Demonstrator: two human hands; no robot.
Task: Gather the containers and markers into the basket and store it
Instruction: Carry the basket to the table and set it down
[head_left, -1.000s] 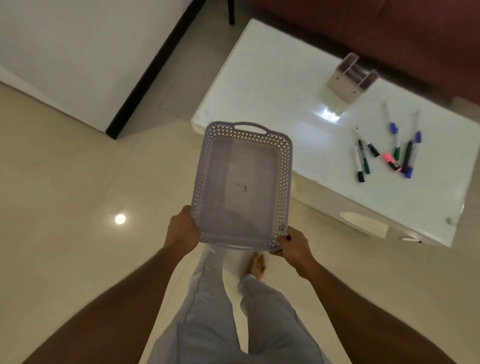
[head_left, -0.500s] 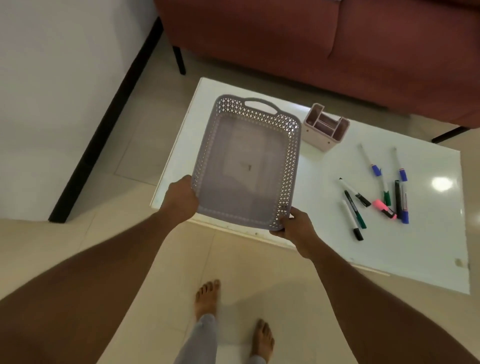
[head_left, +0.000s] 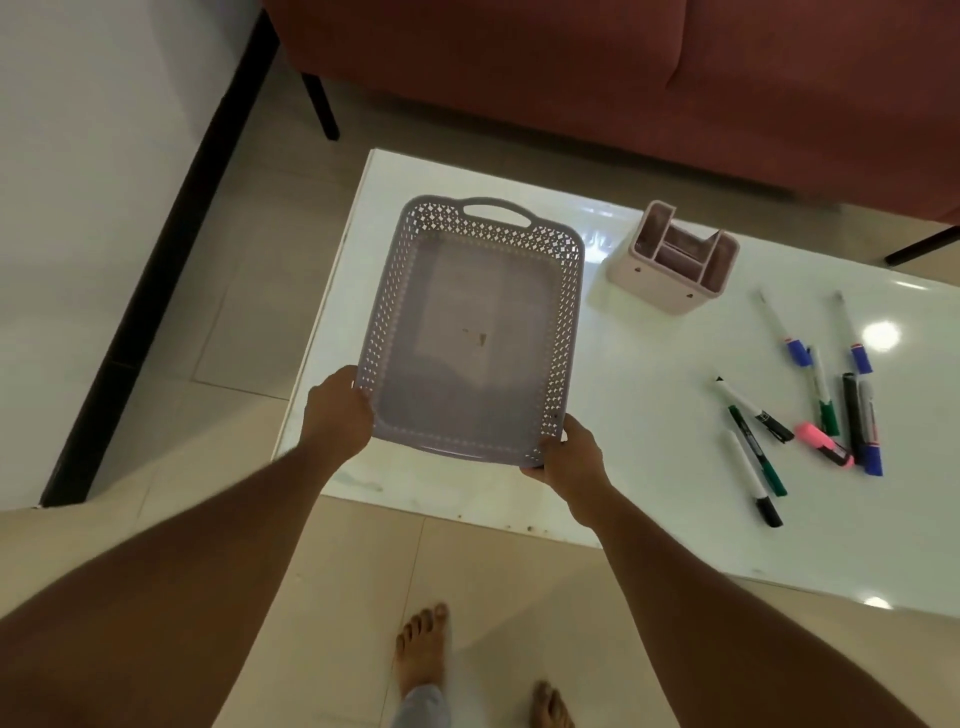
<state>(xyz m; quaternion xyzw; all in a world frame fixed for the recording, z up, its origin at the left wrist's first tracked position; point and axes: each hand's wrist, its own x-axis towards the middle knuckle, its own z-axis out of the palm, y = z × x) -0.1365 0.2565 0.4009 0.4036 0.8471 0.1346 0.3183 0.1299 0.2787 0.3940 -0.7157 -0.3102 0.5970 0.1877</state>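
Note:
I hold a shallow lilac perforated basket (head_left: 566, 322) over the left part of the white table (head_left: 649, 467). It holds nothing. My left hand (head_left: 335, 410) grips its near left corner and my right hand (head_left: 571, 457) grips its near right corner. To the right of the basket stands a pale pink compartment container (head_left: 675, 260). Several markers (head_left: 810, 405) with blue, green, black and pink caps lie scattered on the table's right side.
A red sofa (head_left: 623, 78) with black legs runs along the table's far side. A white wall with a black skirting (head_left: 156, 249) is at the left. My bare feet (head_left: 421, 660) stand on beige floor tiles before the table.
I have walked up to the table. The basket, carried over the floor a second ago, is now over the table's left part and lower.

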